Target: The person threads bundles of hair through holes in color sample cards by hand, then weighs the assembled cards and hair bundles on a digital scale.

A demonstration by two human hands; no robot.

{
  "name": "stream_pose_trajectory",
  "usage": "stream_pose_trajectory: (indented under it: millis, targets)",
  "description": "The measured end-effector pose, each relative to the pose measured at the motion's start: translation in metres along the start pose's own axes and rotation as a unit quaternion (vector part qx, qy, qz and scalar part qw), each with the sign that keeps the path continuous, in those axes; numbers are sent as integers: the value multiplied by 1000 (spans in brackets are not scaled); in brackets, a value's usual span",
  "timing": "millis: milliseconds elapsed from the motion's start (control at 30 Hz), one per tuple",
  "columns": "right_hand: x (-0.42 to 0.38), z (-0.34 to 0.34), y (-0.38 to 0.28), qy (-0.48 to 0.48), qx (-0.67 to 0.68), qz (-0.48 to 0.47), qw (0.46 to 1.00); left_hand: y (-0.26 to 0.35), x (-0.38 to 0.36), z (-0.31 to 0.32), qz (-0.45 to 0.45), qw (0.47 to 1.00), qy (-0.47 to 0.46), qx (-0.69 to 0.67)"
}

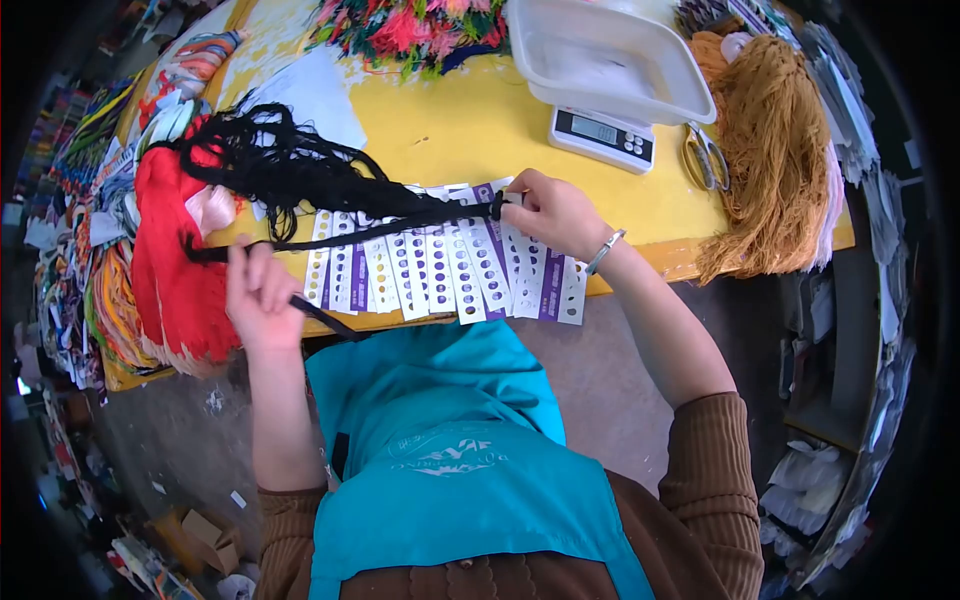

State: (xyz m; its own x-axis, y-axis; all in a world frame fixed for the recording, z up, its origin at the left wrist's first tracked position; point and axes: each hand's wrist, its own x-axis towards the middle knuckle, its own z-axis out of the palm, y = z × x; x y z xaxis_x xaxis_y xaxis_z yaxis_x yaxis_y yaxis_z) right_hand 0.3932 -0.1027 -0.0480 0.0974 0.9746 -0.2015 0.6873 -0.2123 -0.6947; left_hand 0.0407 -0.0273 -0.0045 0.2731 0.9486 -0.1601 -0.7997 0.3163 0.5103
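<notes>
A long hank of black thread stretches over the yellow table, its loose end fanned out at the left. My right hand pinches the gathered end of the hank at the table's middle. Lower left, my left hand is closed around a black strand that runs across from the right hand's end; the strand's tail hangs below the fist. Several punched white-and-purple cards lie in a row under the thread. Beside my left hand is a red hank of thread.
A digital scale carries a translucent plastic tray. Scissors lie beside a brown hank at the right. A multicoloured thread heap sits at the back, and more coloured hanks are at the left.
</notes>
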Motion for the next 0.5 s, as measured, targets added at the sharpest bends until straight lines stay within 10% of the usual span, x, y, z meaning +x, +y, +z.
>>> stream_pose_trajectory:
  millis: [133,233,333,500]
  targets:
    - [-9,-4,-15,-6,-2,9,1000,-42,-1,4,-34,898,12,439]
    - [-10,-2,-18,14,-33,-28,999,-73,13,1,109,666,-84,733]
    - [-3,7,-11,81,-81,-129,985,-86,18,11,102,543,-115,826]
    - [5,16,-1,101,-85,-161,978,-97,23,16,41,505,-107,856]
